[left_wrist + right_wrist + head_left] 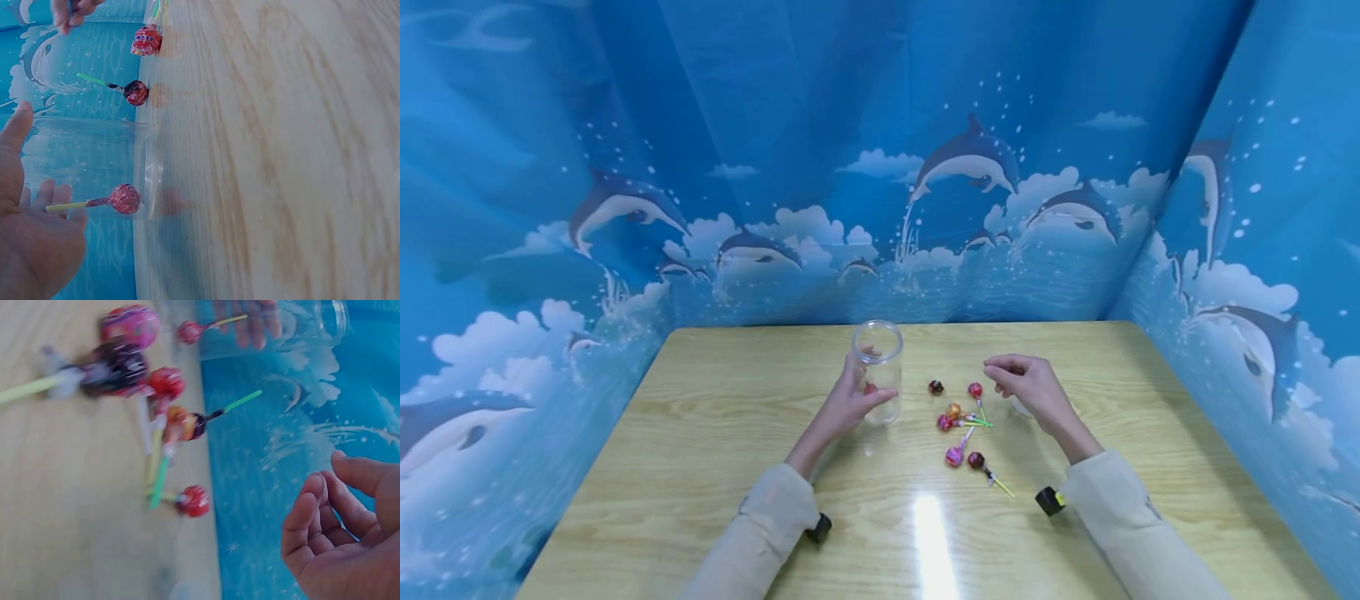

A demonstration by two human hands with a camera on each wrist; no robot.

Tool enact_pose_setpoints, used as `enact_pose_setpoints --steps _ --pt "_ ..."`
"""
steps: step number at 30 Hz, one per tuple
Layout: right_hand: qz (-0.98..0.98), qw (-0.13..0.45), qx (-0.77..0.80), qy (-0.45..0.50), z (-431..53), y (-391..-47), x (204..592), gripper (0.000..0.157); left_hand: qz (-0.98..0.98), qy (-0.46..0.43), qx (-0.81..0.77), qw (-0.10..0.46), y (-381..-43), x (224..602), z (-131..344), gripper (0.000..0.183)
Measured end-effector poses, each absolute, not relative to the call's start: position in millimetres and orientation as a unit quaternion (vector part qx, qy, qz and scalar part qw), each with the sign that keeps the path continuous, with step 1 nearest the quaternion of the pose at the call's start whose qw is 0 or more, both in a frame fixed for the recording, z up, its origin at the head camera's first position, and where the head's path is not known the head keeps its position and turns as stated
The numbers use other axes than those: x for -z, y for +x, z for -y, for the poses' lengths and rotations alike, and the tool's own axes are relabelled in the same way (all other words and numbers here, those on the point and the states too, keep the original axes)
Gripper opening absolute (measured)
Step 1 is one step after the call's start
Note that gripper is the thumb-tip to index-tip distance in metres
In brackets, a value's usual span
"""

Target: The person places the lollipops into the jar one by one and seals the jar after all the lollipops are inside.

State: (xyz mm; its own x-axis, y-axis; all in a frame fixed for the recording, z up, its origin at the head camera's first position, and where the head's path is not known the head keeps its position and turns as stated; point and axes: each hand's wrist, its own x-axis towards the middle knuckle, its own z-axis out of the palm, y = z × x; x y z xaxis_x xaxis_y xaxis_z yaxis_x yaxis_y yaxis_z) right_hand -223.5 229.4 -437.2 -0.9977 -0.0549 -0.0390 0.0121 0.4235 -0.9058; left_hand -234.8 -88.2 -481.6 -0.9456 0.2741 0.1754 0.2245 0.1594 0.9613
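My left hand grips a clear jar that stands upright on the table. Inside the jar is a red lollipop with a yellow stick, head down. To the jar's right lie several wrapped lollipops: a dark one with its green stick raised in the wrist views, a red one, an orange one, a pink one and a dark red one. My right hand hovers right of them, fingers loosely bent, thumb apart from the fingertips in the right wrist view, nothing held.
A white disc lies on the wooden table, partly hidden beneath the right hand. Blue curtains with dolphins hang behind the table and along both sides. Black wrist cameras sit at both sleeves.
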Motion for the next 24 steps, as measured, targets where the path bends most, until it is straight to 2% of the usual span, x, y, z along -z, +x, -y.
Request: enact_pose_setpoints --steps 10,24 --pt "-0.833 0.044 0.551 0.031 -241.7 -218.6 467.9 0.039 -0.765 0.16 -0.624 0.017 -234.0 482.0 88.0 0.082" --pt "-0.863 0.035 0.503 0.035 -228.4 -212.3 492.0 0.022 -0.754 0.163 -0.636 0.018 -234.1 483.0 87.9 0.082"
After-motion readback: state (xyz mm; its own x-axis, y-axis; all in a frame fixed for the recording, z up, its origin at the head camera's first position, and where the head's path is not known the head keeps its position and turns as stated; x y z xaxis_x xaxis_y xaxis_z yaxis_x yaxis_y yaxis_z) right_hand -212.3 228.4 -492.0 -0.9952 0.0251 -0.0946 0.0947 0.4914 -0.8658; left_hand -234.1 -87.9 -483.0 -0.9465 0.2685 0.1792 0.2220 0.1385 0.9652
